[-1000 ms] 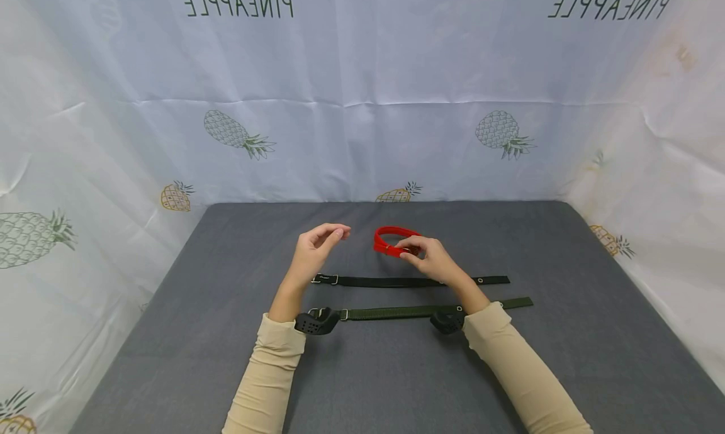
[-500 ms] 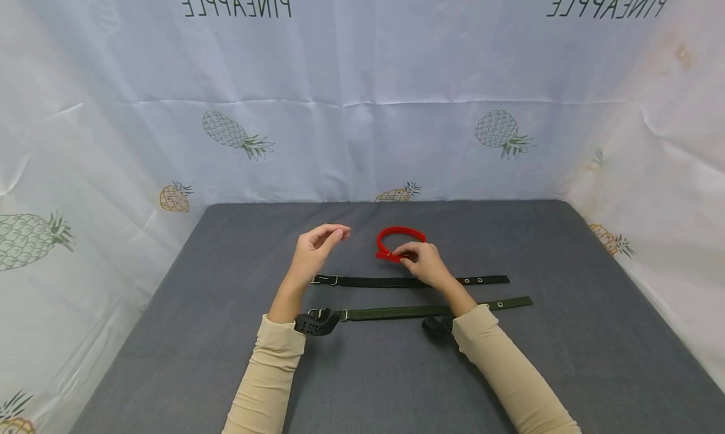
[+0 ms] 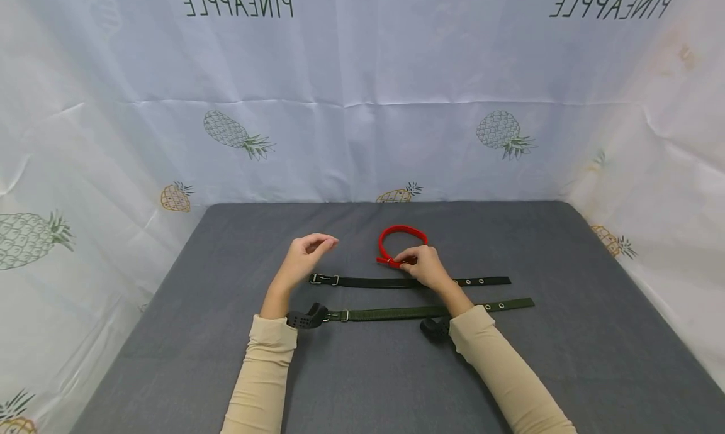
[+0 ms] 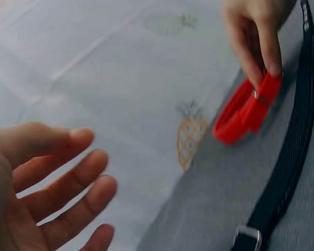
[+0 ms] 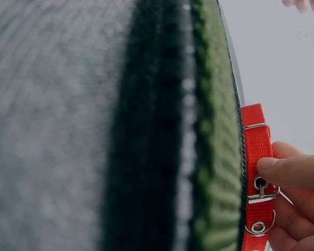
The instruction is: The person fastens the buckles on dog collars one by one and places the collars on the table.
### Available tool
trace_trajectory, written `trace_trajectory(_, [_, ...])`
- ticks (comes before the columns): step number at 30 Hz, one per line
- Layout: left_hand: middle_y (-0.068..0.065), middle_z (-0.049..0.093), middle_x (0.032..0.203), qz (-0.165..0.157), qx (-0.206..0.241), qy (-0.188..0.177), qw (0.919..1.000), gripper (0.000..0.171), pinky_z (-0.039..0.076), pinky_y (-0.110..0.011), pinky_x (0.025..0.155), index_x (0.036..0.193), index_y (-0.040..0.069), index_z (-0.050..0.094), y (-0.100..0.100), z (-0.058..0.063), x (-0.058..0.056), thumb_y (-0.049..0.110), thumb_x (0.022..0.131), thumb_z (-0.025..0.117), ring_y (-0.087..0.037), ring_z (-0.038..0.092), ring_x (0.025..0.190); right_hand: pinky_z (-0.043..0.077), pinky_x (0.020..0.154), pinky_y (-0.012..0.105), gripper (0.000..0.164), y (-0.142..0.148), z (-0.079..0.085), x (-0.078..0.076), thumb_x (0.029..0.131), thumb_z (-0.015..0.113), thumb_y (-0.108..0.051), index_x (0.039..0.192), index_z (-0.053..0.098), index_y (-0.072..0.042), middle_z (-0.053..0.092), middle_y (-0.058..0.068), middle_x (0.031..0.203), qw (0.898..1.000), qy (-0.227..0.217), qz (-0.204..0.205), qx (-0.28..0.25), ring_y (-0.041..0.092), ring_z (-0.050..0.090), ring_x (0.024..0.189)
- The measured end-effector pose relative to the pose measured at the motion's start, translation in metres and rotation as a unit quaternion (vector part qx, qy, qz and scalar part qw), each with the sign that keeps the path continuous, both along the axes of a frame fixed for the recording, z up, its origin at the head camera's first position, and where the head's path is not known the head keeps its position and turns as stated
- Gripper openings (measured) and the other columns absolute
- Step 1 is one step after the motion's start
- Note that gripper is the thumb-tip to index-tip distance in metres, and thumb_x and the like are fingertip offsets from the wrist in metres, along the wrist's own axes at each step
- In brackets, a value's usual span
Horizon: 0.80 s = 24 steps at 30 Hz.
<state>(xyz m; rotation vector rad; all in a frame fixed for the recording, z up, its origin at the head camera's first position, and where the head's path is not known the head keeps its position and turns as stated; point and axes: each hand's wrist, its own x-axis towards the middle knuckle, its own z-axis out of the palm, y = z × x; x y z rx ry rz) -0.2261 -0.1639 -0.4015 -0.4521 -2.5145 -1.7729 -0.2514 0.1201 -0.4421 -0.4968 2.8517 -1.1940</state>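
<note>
A red collar [image 3: 403, 228] is fastened into a loop beyond the two straps in the head view. My right hand [image 3: 429, 267] pinches it near the metal buckle [image 5: 261, 197], thumb on the outer face, as the right wrist view shows. Off to the left, my left hand [image 3: 299, 258] is held above the table with nothing in it. Its fingers look relaxed and spread in the left wrist view. Below the hands lie a black collar [image 3: 379, 283] and a green collar [image 3: 396, 313], both stretched flat; the forearms cover parts of them.
The grey tabletop [image 3: 362, 377] extends around the collars. A white curtain [image 3: 362, 151] with pineapple prints hangs behind it and along both sides. Black wrist devices [image 3: 308, 316] sit under the beige sleeves [image 3: 260, 371].
My right hand has shifted slightly left and toward me, still holding the red collar, whose loop now sits a little farther right. My left hand has drawn left and nearer me.
</note>
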Motion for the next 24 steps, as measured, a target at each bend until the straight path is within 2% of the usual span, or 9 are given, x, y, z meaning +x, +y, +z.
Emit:
trace_trajectory(3, [-0.03, 0.065, 0.116, -0.01, -0.032, -0.012, 0.9994, 0.03, 0.053, -0.046, 0.091, 0.115, -0.006, 0.065, -0.006, -0.004, 0.0, 0.018, 0.1, 0.054, -0.031, 0.066, 0.104, 0.056, 0.071, 0.033, 0.013, -0.001, 0.001, 0.0, 0.085, 0.07, -0.003, 0.095, 0.077, -0.006, 0.074, 0.016, 0.101, 1.0, -0.003, -0.004, 0.004, 0.025, 0.068, 0.085])
trace_trajectory(5, [-0.03, 0.065, 0.115, -0.018, -0.049, -0.018, 0.9985, 0.031, 0.053, -0.044, 0.088, 0.116, -0.007, 0.065, -0.01, -0.007, 0.0, 0.018, 0.099, 0.054, -0.038, 0.064, 0.105, 0.055, 0.07, 0.032, 0.012, -0.002, 0.001, 0.0, 0.085, 0.07, -0.004, 0.095, 0.077, -0.006, 0.074, 0.016, 0.101, 1.0, -0.005, -0.007, 0.007, 0.024, 0.068, 0.084])
trace_trajectory(7, [-0.028, 0.066, 0.115, -0.024, -0.065, -0.025, 0.9973, 0.031, 0.054, -0.039, 0.086, 0.116, -0.006, 0.065, -0.013, -0.01, -0.001, 0.018, 0.099, 0.055, -0.041, 0.063, 0.106, 0.054, 0.069, 0.031, 0.012, -0.002, 0.001, 0.0, 0.085, 0.07, -0.004, 0.095, 0.077, -0.007, 0.074, 0.016, 0.101, 1.0, -0.007, -0.009, 0.008, 0.023, 0.067, 0.083])
trace_trajectory(12, [-0.022, 0.068, 0.113, -0.031, -0.108, -0.036, 0.9931, 0.029, 0.052, -0.03, 0.08, 0.114, -0.003, 0.067, -0.018, -0.017, -0.003, 0.019, 0.096, 0.06, -0.036, 0.064, 0.101, 0.055, 0.069, 0.031, 0.012, -0.001, 0.001, 0.001, 0.085, 0.07, -0.005, 0.096, 0.077, -0.007, 0.074, 0.016, 0.102, 1.0, -0.011, -0.005, -0.008, 0.024, 0.068, 0.084])
trace_trajectory(19, [-0.019, 0.07, 0.109, -0.036, -0.14, -0.042, 0.9886, 0.025, 0.055, -0.031, 0.078, 0.111, 0.001, 0.07, -0.023, -0.025, -0.004, 0.017, 0.094, 0.063, -0.026, 0.066, 0.093, 0.054, 0.068, 0.027, 0.016, 0.009, 0.006, 0.006, 0.086, 0.071, -0.009, 0.101, 0.075, -0.005, 0.073, 0.017, 0.104, 0.999, -0.007, 0.014, -0.047, 0.024, 0.068, 0.084])
trace_trajectory(24, [-0.018, 0.071, 0.106, -0.039, -0.153, -0.037, 0.9868, 0.022, 0.056, -0.031, 0.078, 0.108, 0.001, 0.071, -0.025, -0.027, -0.005, 0.016, 0.091, 0.066, -0.021, 0.068, 0.09, 0.058, 0.082, 0.037, 0.023, 0.026, 0.013, 0.011, 0.087, 0.07, -0.009, 0.108, 0.071, -0.001, 0.071, 0.02, 0.11, 0.994, -0.021, 0.03, -0.102, 0.032, 0.068, 0.1])
